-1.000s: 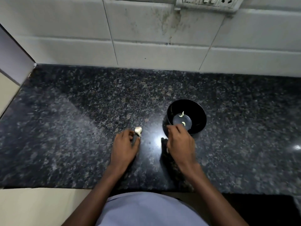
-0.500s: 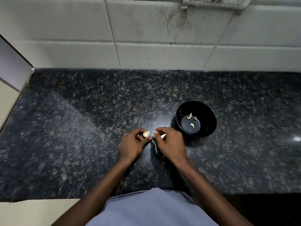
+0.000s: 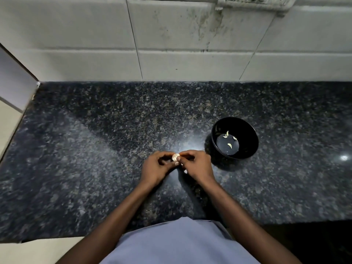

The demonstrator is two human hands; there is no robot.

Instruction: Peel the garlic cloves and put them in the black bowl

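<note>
A small pale garlic piece is held between both hands just above the dark granite counter. My left hand grips it from the left with curled fingers. My right hand pinches it from the right with thumb and fingertips. The black bowl stands to the right of my hands, with several small peeled cloves on its bottom. A pale scrap shows under my right hand; I cannot tell what it is.
A white tiled wall rises behind the counter, with a socket strip at the top right. The counter's left end meets a pale wall panel. The front edge runs just before my body.
My right hand has come away from the bowl to the left and joined my left hand on the garlic. The camera view has shifted, so the bowl now lies further right.
</note>
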